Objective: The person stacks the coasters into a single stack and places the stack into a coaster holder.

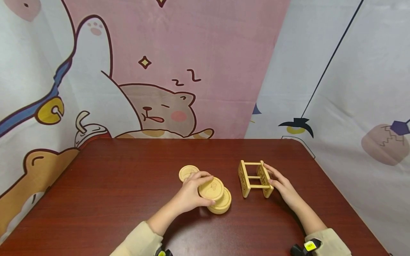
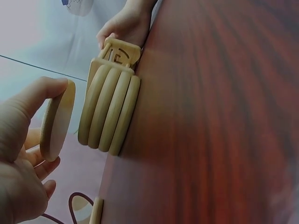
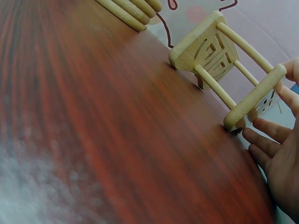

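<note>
Between its thumb and fingers my left hand pinches a round wooden coaster by its rim. Just beneath, in the head view, stands a stack of several matching coasters; the left wrist view shows a gap between the held coaster and the stack. A small wooden coaster rack, with two carved side panels joined by rods, stands right of the stack. My right hand touches the rack's right panel from outside, its fingers fairly straight against it.
Another coaster lies on the table beyond my left hand. The dark red wooden table reaches back to a cloth printed with cartoon animals, and more pale cloth hangs along the right.
</note>
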`<state>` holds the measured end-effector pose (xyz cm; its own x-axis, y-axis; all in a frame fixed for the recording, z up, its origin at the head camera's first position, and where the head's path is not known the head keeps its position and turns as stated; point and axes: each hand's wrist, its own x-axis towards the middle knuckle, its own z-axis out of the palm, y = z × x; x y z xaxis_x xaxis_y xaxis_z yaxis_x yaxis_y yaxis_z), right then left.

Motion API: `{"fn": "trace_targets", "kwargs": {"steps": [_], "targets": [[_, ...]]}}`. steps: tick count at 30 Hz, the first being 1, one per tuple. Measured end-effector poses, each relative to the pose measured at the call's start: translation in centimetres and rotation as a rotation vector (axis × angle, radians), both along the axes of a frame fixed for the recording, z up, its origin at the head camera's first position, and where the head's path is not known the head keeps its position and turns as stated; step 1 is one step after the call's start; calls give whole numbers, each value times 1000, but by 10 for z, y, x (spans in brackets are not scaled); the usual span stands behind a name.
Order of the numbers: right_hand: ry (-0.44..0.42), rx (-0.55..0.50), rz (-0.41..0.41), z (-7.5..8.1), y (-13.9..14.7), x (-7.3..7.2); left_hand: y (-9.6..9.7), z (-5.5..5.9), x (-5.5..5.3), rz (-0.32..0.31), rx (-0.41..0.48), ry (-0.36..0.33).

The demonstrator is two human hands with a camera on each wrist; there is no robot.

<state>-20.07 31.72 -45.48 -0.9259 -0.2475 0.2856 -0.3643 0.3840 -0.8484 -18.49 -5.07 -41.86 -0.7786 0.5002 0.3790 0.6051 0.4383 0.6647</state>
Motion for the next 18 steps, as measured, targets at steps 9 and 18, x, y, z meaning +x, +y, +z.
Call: {"fn": "trace_targets", "kwargs": {"steps": [9,18], "targets": [[-6,-5,5,-1,0,-1,6,-3,3,-23,-26,12],[5,-4,7,-1,0,0,12,-8,3,-33,-69,36]]}}
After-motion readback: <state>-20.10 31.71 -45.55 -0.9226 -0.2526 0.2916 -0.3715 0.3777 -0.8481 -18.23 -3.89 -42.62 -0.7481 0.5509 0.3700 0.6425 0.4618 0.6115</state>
